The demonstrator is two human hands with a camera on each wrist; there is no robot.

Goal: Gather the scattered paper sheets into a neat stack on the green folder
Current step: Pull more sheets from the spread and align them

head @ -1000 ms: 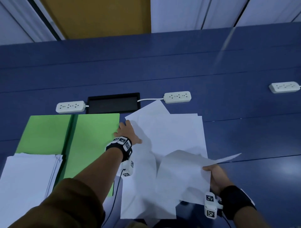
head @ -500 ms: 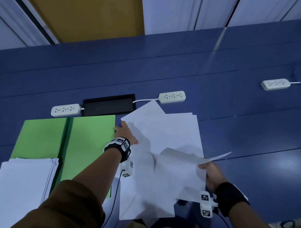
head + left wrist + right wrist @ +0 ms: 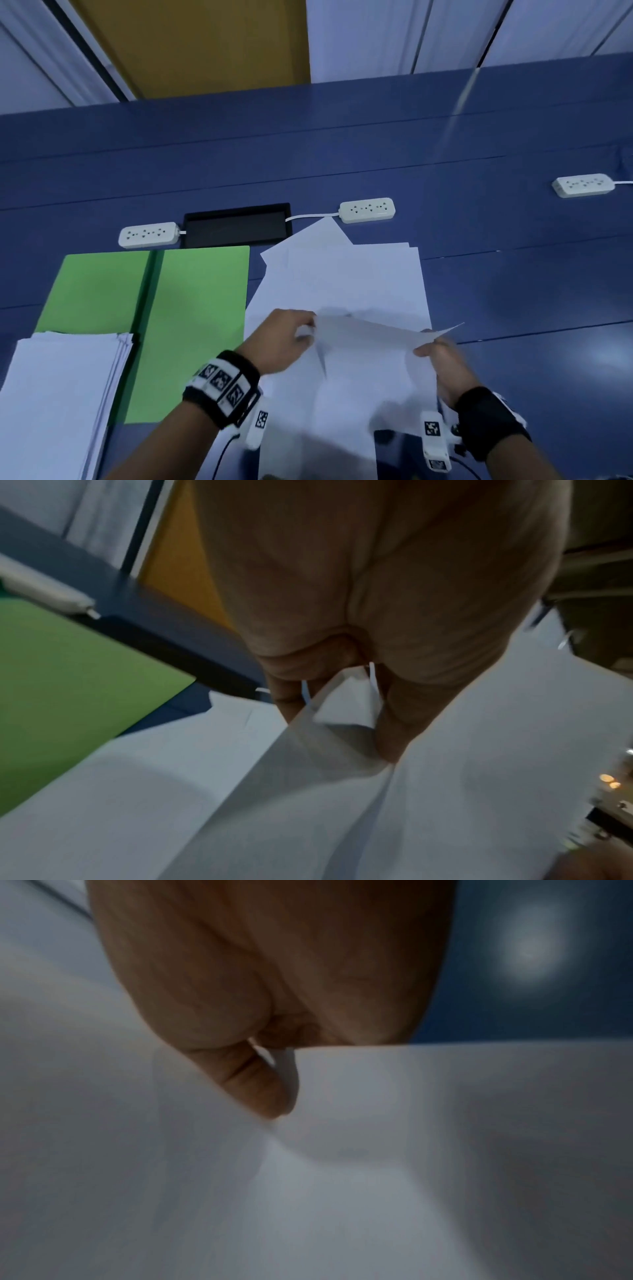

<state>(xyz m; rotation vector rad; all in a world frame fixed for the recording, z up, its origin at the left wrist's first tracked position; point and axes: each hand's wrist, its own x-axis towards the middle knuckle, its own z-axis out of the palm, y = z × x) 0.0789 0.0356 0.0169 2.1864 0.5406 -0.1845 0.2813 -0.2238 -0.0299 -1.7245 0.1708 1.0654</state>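
An open green folder point(image 3: 191, 308) lies at the left of the blue table, with a stack of white sheets point(image 3: 58, 394) on its near left part. Right of it, loose white sheets point(image 3: 342, 281) overlap in a fan. One sheet point(image 3: 370, 370) is lifted off that pile. My left hand point(image 3: 291, 339) pinches its far left corner; the left wrist view shows the corner point(image 3: 342, 704) between thumb and fingers point(image 3: 404, 723). My right hand point(image 3: 435, 356) pinches its right edge, and the right wrist view shows the thumb point(image 3: 260, 1085) on the paper point(image 3: 377, 1123).
Three white power strips point(image 3: 149, 234) point(image 3: 367, 209) point(image 3: 584, 185) lie across the far side of the table. A black cable hatch point(image 3: 236, 224) sits behind the folder. A bare blue table surface point(image 3: 531, 308) stretches to the right.
My left hand left the far edge of the loose pile, came back toward me and took hold of the lifted sheet's left corner. The right hand kept its hold on the sheet.
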